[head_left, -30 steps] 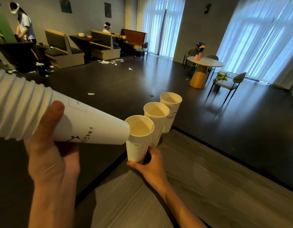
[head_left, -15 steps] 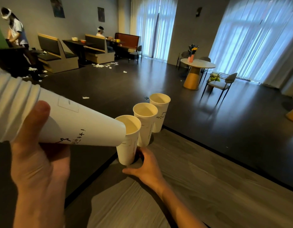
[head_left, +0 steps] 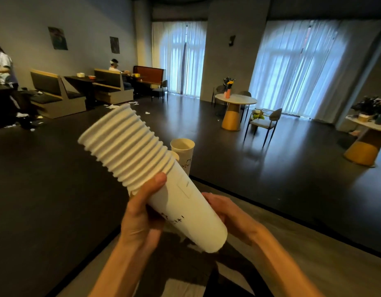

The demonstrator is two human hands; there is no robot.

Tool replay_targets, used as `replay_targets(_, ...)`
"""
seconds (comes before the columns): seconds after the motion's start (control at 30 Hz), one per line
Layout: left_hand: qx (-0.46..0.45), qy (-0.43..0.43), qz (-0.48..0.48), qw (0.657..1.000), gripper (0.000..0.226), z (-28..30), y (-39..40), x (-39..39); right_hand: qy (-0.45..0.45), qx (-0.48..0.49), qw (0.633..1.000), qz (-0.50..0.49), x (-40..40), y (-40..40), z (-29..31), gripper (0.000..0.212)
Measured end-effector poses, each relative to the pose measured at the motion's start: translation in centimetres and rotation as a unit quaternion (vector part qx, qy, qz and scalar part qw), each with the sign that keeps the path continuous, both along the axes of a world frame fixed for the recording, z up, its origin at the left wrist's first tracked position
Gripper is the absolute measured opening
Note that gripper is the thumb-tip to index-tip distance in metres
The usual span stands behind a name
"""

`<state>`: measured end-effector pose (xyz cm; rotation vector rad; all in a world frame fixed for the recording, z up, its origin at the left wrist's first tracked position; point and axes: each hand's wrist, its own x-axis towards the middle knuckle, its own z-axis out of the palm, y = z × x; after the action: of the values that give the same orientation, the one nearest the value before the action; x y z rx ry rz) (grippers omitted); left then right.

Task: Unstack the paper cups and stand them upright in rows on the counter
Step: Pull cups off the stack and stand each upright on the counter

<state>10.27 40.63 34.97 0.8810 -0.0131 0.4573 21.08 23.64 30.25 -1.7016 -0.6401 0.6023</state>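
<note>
stack of paper cups [head_left: 146,168]: matt white paper, rolled rims forming ridges, smooth side wall with dark handwriting. standing cup [head_left: 183,151]: same matt paper, cream inside. counter [head_left: 313,264]: grey wood grain, low sheen, dark edge strip. floor [head_left: 271,168]: dark, glossy, mirrors window light. curtains [head_left: 296,67]: sheer pale cloth. round table [head_left: 235,99]: pale smooth top, matt ochre base.
</note>
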Motion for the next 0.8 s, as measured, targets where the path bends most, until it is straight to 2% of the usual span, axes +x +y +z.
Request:
replay_targets(0.07,0.01,0.025,-0.016,1.0,0.064,-0.5,-1.5,0.6,0.019,-0.026,0.999,0.04,-0.9,-0.8,1.0,0.066)
replay_targets(0.17,0.036,0.05,-0.021,0.998,0.048,-1.2,-2.1,1.1,-0.029,-0.083,0.995,0.054,-1.3,-1.1,1.4,0.057)
replay_targets(0.43,0.16,0.038,-0.009,0.986,0.059,-1.2,-2.5,0.9,-0.121,-0.07,0.989,0.053,-1.3,-2.3,1.2,0.055)
replay_targets(0.57,0.146,0.051,0.024,0.988,0.082,-1.6,-2.5,1.3,-0.168,-0.088,0.982,-0.001,-0.9,-2.5,0.9,0.065)
replay_targets(0.63,0.12,0.042,0.045,0.991,0.07,-1.3,-2.1,1.5,-0.199,-0.092,0.974,-0.056,-0.6,-2.3,0.5,0.075)
replay_targets(0.7,0.094,0.002,0.049,0.994,0.061,-0.3,-1.3,1.6,-0.211,-0.09,0.969,-0.087,-0.2,-2.4,-0.3,0.077)
replay_targets(0.8,0.05,-0.082,0.074,0.993,0.074,1.3,0.8,1.5,-0.213,-0.102,0.964,-0.125,0.6,-2.8,-1.7,0.078)
